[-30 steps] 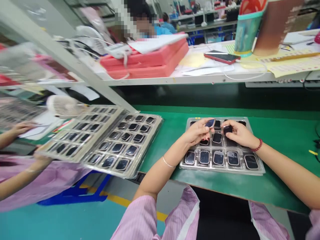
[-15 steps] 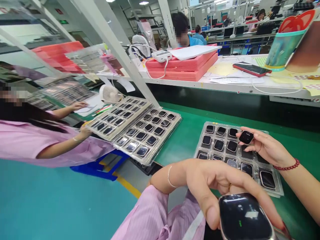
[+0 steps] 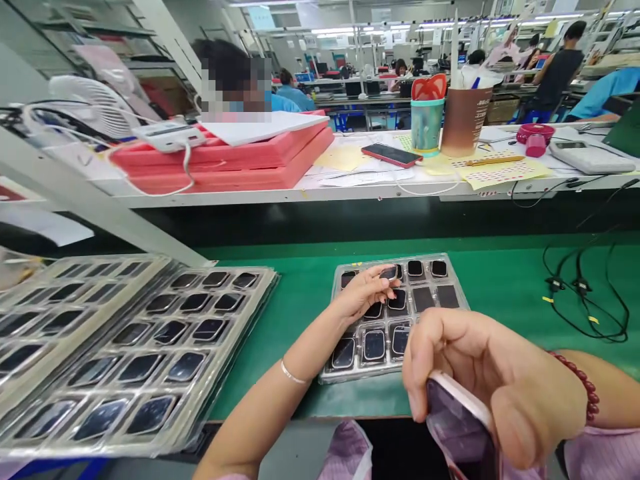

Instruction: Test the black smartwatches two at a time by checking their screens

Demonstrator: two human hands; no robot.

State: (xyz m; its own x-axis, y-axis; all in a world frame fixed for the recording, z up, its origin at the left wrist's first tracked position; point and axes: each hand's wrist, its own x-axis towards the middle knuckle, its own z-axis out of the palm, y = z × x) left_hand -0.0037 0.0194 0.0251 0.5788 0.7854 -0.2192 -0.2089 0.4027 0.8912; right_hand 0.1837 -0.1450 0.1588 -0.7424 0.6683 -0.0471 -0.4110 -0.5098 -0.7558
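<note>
My left hand (image 3: 364, 293) reaches over the clear tray (image 3: 357, 378), its fingers pinched round a small dark square watch piece (image 3: 389, 273) near the tray's back rows. Close to the camera, my right hand (image 3: 480, 373) grips another watch piece (image 3: 463, 427) with a dark screen and a pale metal edge, between thumb and fingers. Square black watch pieces sit in several of the tray's pockets; two pockets at the right of the middle row show only flat dark bottoms. Part of the tray is hidden behind my right hand.
Stacked trays (image 3: 193, 303) of watch pieces lie at the left. Black cables (image 3: 583, 287) rest on the green mat at the right. Above, a white shelf (image 3: 350, 190) holds red foam (image 3: 295, 160), a phone (image 3: 391, 155), a cup (image 3: 426, 127) and a calculator (image 3: 590, 157). People sit beyond.
The view has swung right. My left hand has moved from close to the camera to over the tray; my right hand has come from the tray to close to the camera. Each holds a watch piece.
</note>
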